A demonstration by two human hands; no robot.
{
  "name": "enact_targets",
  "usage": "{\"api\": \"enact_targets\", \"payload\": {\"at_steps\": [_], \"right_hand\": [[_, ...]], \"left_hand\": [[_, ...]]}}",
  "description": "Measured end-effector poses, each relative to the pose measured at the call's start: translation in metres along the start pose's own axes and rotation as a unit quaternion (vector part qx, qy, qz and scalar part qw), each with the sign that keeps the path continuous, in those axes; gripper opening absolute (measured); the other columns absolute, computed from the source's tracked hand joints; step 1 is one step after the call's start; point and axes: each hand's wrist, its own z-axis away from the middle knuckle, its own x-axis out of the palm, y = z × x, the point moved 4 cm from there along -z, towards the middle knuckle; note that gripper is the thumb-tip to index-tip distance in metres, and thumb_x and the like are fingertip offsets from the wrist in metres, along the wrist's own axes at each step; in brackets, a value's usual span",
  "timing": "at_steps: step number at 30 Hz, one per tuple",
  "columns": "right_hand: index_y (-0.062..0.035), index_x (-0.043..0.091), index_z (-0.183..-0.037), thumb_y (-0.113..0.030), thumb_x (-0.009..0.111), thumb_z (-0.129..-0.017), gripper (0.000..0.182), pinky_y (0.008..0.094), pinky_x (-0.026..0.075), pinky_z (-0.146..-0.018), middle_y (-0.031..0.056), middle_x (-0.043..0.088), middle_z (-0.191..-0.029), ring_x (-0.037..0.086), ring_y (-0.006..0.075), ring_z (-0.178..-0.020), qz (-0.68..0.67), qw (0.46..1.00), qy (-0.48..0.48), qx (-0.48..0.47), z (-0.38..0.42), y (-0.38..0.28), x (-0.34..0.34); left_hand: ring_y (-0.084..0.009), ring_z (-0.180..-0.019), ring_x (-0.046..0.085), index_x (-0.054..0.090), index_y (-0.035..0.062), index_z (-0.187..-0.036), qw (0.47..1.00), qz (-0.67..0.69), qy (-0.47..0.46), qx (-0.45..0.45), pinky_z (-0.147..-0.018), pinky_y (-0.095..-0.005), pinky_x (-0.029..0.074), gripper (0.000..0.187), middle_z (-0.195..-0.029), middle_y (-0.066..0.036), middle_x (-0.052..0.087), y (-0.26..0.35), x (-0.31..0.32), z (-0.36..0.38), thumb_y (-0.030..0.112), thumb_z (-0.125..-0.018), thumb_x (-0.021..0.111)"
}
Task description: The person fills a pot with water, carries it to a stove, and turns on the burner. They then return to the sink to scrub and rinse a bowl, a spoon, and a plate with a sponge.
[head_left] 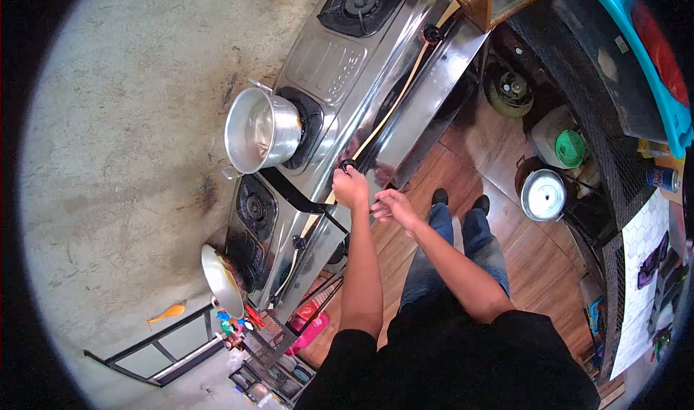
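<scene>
My left hand (350,188) is closed around a black stove knob (348,165) on the front of the steel gas stove (325,63). Just to its right, my right hand (396,209) hangs in front of the stove, its fingers loosely apart and holding nothing. A deep aluminium pot (289,130) with side handles stands on the burner beyond my left hand. There is some liquid in the pot, but I cannot make out what it is. Whether a flame burns under it is hidden.
A wok (220,283) sits on a second stove at the lower left. The far burner (360,2) bears no pot. On the right, a lidded pot (543,195) and a gas cylinder (511,88) stand by the tiled floor (448,168). An orange spatula (172,312) hangs on the wall.
</scene>
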Motion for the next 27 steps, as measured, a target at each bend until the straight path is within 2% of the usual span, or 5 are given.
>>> {"api": "enact_targets", "payload": {"at_steps": [7, 17, 19, 22, 27], "right_hand": [[-0.0119, 0.055, -0.107, -0.028, 0.043, -0.098, 0.021, 0.0278, 0.05, -0.07, 0.0034, 0.066, -0.094, 0.063, 0.0121, -0.078, 0.012, 1.0, 0.005, 0.0, -0.001, -0.012, -0.004], [-0.0097, 0.056, -0.106, -0.025, 0.044, -0.097, 0.021, 0.0264, 0.05, -0.066, 0.0039, 0.065, -0.089, 0.061, 0.0117, -0.073, -0.019, 1.0, 0.021, -0.012, 0.005, -0.006, -0.021], [-0.01, 0.055, -0.107, -0.024, 0.044, -0.097, 0.02, 0.0261, 0.049, -0.066, 0.0035, 0.065, -0.089, 0.061, 0.0113, -0.072, -0.023, 1.0, 0.016, -0.004, 0.008, -0.001, -0.022], [-0.0102, 0.055, -0.108, -0.025, 0.045, -0.097, 0.02, 0.026, 0.049, -0.065, 0.0029, 0.065, -0.089, 0.061, 0.0108, -0.071, -0.017, 1.0, 0.023, -0.004, 0.016, 0.002, -0.022], [-0.0104, 0.055, -0.108, -0.026, 0.045, -0.097, 0.021, 0.0259, 0.049, -0.064, 0.0031, 0.066, -0.089, 0.061, 0.0106, -0.071, -0.019, 1.0, 0.017, 0.002, 0.013, 0.013, -0.019]], "left_hand": [[-0.0196, -0.045, 0.06, 0.052, -0.0054, -0.08, 0.845, 0.483, -0.059, -0.222, -0.042, -0.0305, 0.044, 0.029, -0.08, -0.022, 0.068, -0.021, 0.047, -0.001, 0.018, -0.094, 0.045], [-0.0124, -0.052, 0.055, 0.047, -0.0024, -0.105, 0.665, 0.666, -0.098, -0.325, -0.041, -0.0209, 0.034, 0.023, -0.098, -0.024, 0.067, -0.02, 0.055, 0.005, 0.018, -0.099, 0.037], [-0.0129, -0.057, 0.058, 0.049, -0.0006, -0.102, 0.673, 0.656, -0.109, -0.325, -0.043, -0.0216, 0.038, 0.024, -0.097, -0.021, 0.068, -0.02, 0.05, 0.009, 0.021, -0.098, 0.04], [-0.0282, -0.071, 0.067, 0.058, 0.0003, -0.084, 0.975, 0.158, -0.105, -0.117, -0.06, -0.0416, 0.052, 0.027, -0.086, -0.019, 0.068, -0.015, 0.015, -0.001, 0.027, -0.087, 0.056], [-0.041, -0.076, 0.063, 0.059, -0.0007, -0.082, 0.998, -0.057, 0.001, 0.017, -0.067, -0.0529, 0.05, 0.029, -0.076, -0.021, 0.064, -0.003, 0.004, -0.002, 0.028, -0.084, 0.055]]}}
